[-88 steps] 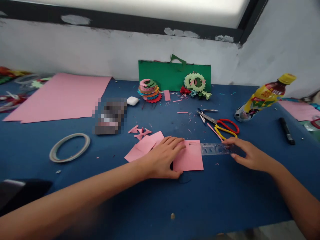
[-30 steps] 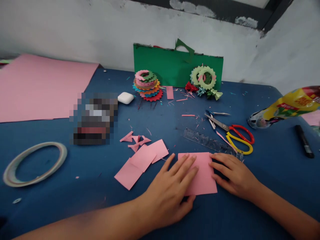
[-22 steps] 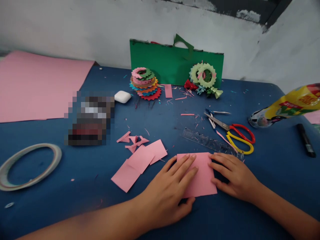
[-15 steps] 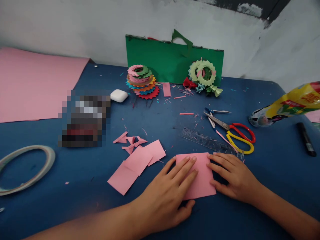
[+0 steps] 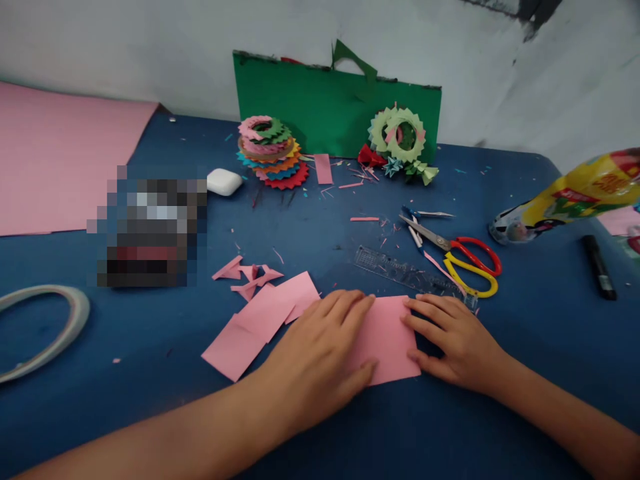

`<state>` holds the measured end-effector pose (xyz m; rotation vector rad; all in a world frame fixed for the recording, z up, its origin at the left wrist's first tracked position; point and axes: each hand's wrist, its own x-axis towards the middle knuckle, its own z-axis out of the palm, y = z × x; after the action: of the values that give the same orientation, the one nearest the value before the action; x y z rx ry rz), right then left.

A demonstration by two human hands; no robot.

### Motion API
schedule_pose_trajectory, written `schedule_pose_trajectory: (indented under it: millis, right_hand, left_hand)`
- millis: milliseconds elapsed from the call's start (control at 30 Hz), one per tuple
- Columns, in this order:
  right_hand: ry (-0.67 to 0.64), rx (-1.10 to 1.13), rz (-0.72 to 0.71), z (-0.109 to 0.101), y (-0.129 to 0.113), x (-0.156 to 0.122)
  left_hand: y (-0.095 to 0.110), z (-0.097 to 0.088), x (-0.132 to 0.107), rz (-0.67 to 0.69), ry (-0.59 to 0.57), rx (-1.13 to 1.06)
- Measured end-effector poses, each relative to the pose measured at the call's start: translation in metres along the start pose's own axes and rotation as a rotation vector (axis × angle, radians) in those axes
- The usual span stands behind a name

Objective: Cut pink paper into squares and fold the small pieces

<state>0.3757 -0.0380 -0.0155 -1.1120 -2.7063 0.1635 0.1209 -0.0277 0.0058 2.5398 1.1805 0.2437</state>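
A square of pink paper lies flat on the blue table, between my hands. My left hand rests over the paper's left edge, its fingers bent and the thumb apart from them on the sheet. At the opposite edge, my right hand touches the paper with spread fingertips. Neither hand grips it. Pink paper strips overlap one another just left of my left hand, with folded pink pieces behind them. Beyond my right hand are a clear ruler and scissors with red and yellow handles.
Against the wall stands a green board, with a stack of colourful paper rings and pale green rings before it. A tape roll, white case, large pink sheet, yellow packet and black marker lie around.
My left hand has slid from the middle of the pink paper to its left edge, its fingers now more bent. My right hand stays at the right edge. The view has shifted slightly.
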Motion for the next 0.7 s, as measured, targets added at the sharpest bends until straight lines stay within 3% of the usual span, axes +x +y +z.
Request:
schedule_pose_trajectory:
  millis: [200,367,700]
  right_hand:
    - [0.029,-0.007,-0.011,0.002,0.000,-0.001]
    - [0.040,-0.010,-0.006,0.003,-0.003,-0.003]
    - [0.084,-0.017,-0.044,0.006,-0.004,-0.002]
  left_hand:
    - [0.013,-0.021,0.045,-0.116,-0.182,0.117]
    - [0.021,-0.035,0.075,-0.251,-0.409,0.096]
    - [0.022,-0.023,0.060,-0.210,-0.202,0.001]
